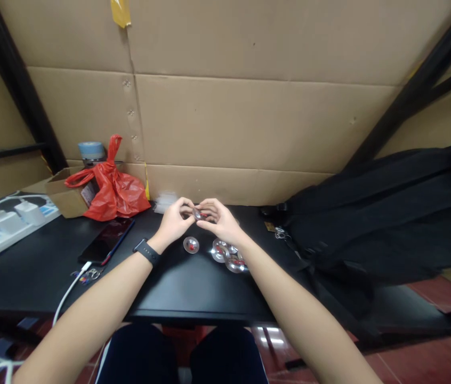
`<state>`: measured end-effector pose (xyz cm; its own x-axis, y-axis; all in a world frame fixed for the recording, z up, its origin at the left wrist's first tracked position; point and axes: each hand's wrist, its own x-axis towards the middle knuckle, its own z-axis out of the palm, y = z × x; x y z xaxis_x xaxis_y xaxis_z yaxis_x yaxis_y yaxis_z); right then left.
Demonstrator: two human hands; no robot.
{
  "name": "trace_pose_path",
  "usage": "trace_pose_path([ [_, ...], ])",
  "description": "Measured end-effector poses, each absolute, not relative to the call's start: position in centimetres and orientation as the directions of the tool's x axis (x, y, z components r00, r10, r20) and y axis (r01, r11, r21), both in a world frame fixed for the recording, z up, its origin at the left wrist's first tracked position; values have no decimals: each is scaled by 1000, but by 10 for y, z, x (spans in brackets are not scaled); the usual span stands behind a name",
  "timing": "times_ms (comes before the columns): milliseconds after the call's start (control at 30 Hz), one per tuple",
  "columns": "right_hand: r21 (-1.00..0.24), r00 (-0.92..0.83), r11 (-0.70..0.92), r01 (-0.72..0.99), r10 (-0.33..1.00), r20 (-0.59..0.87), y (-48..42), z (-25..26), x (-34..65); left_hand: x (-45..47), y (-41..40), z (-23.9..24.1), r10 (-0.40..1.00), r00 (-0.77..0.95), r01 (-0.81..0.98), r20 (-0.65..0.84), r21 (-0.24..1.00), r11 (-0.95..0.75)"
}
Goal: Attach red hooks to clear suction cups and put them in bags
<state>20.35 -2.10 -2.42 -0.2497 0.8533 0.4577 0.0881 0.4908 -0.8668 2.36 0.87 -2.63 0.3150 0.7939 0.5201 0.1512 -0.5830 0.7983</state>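
A: What do we find at the centre?
B: One clear disc [197,214] with some red on it, tilted, raised above the black desk [161,290]. We see two hands on it: the left hand [175,220] and the right hand [222,223], fingertips closed in around its edge from either side.
A: How many more discs do we count?
B: One single disc [191,245] lies just below the hands. To its right, a cluster of discs [220,250] shows at least three, overlapping; the right forearm hides part of it, so we cannot give an exact number.
A: And further out?
B: On the left wrist, one black watch [146,252]. Left of that, one phone [105,241]; behind it, one red plastic bag [121,192] against one cardboard box [63,201]. At far left, we count two white plugs [7,221] in one power strip [21,234]. At right lies one large black bag [389,213].
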Motion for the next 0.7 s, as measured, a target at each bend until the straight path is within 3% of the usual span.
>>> trace_pose_path([
  [200,-890,-189,448,85,884,427,-14,-27,211,5,15,-11,674,364,438,643,521,-733],
  [300,-840,-188,492,229,869,458,-7,-29,225,-16,27,-3,646,396,533,653,409,-740],
  [467,-581,-203,486,653,851,484,5,-35,267,-48,45,-4,713,556,605,428,380,-700],
  [700,-570,-96,212,794,969,227,19,-50,310,-56,55,-13,710,668,622,224,357,-697],
])
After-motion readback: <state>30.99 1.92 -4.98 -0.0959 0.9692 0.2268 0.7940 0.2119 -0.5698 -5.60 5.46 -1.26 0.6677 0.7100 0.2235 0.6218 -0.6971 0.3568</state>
